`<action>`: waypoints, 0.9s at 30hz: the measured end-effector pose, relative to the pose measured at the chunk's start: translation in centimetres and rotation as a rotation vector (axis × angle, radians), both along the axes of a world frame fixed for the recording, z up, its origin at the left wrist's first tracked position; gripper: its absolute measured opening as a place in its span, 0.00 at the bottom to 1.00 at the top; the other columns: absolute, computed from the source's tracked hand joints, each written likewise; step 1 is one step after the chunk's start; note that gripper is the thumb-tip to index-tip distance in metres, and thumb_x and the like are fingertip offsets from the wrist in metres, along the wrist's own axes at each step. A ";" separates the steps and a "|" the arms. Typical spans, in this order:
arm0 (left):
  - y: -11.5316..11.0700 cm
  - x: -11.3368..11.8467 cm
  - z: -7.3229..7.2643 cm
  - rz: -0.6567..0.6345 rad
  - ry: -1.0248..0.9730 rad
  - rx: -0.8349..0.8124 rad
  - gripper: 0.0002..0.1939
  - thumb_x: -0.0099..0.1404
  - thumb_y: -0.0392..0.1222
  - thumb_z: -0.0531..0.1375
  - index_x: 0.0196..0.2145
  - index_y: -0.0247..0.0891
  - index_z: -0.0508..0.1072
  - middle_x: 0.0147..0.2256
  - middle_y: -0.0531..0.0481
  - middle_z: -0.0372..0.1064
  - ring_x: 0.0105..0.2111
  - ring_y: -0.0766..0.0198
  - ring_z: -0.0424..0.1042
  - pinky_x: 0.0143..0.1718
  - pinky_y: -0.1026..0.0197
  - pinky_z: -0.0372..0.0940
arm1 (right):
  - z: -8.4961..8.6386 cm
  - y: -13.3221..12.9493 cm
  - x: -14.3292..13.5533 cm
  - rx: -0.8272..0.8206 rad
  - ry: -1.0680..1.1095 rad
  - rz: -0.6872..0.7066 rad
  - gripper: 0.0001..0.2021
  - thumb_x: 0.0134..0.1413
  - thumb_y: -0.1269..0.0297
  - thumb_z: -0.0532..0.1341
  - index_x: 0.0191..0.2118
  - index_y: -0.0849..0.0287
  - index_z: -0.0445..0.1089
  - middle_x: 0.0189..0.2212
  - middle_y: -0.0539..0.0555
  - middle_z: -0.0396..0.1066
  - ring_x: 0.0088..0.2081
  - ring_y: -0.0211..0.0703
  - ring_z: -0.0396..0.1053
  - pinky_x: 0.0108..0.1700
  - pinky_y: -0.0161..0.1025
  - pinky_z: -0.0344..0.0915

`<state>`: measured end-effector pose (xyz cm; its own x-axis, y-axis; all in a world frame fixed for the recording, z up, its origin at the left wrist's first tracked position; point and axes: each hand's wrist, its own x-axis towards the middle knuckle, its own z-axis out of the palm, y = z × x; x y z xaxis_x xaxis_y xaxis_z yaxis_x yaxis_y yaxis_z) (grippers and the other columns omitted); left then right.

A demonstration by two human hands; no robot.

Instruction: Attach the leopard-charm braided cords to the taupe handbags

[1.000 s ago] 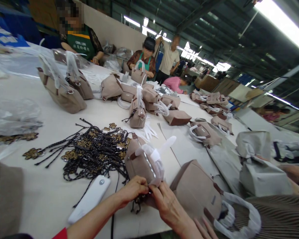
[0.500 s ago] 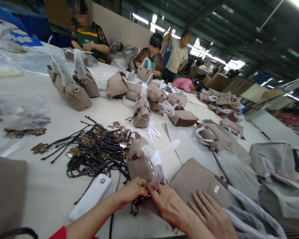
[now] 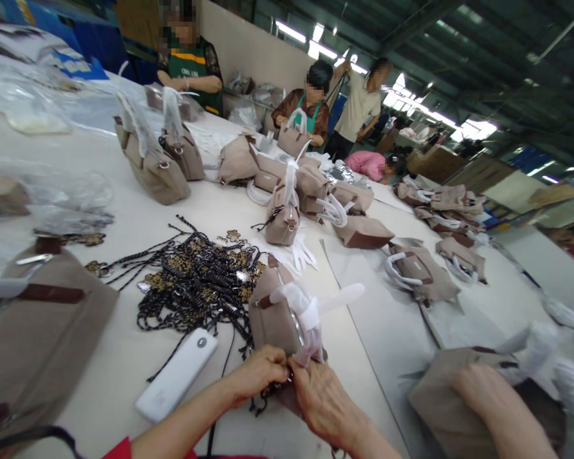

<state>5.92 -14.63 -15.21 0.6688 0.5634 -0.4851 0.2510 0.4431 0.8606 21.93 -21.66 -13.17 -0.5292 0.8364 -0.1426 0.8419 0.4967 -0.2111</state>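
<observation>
A small taupe handbag [image 3: 273, 317] with white-wrapped handles stands on the table just in front of me. At its near end my left hand [image 3: 261, 375] and my right hand [image 3: 321, 390] meet, fingertips pinched together. A black braided charm [image 3: 261, 401] with a leopard-pattern piece hangs below my left fingers, partly covered by them. My right thumb and fingers close on the bag's end; the exact spot is hidden. Left of the bag lies a tangled pile of similar charms [image 3: 196, 280]. A white power bank [image 3: 176, 375] with a cable rests near my left forearm.
Another person's hand [image 3: 488, 389] is at an open taupe bag [image 3: 454, 401] on the right. A large taupe bag [image 3: 52, 331] stands at the left edge. More wrapped handbags [image 3: 283, 217] stand across the table [image 3: 229, 210]. Several co-workers are at the far side.
My hands stay pinched at the same end of the handbag. The co-worker's hand and bag on the right have shifted, and the large bag at left now shows its brown trim.
</observation>
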 end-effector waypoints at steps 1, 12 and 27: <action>0.0 0.0 -0.1 -0.006 -0.003 0.005 0.03 0.40 0.38 0.52 0.16 0.38 0.59 0.17 0.59 0.51 0.22 0.69 0.49 0.21 0.64 0.40 | -0.4 -0.2 0.0 0.047 0.020 -0.008 0.24 0.44 0.79 0.49 0.51 0.73 0.56 0.37 0.66 0.71 0.37 0.53 0.69 0.37 0.49 0.70; -1.7 -0.3 0.1 0.072 0.042 0.004 0.05 0.44 0.41 0.54 0.20 0.38 0.62 0.19 0.58 0.56 0.22 0.69 0.56 0.23 0.66 0.50 | -0.8 -0.5 -0.2 0.316 0.142 -0.033 0.17 0.53 0.76 0.47 0.50 0.70 0.59 0.29 0.62 0.71 0.28 0.48 0.70 0.27 0.43 0.70; -6.7 -0.3 -0.9 0.179 0.294 0.939 0.12 0.60 0.32 0.49 0.20 0.38 0.65 0.22 0.50 0.65 0.25 0.62 0.64 0.30 0.59 0.55 | -1.7 -1.2 -0.6 0.174 0.107 -0.002 0.25 0.50 0.78 0.52 0.55 0.69 0.50 0.33 0.63 0.72 0.32 0.49 0.70 0.31 0.43 0.71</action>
<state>5.64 -21.35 -16.10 0.4611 0.8842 0.0755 0.5063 -0.3319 0.7959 21.32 -22.87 -14.90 -0.5317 0.8447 0.0609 0.8203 0.5316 -0.2110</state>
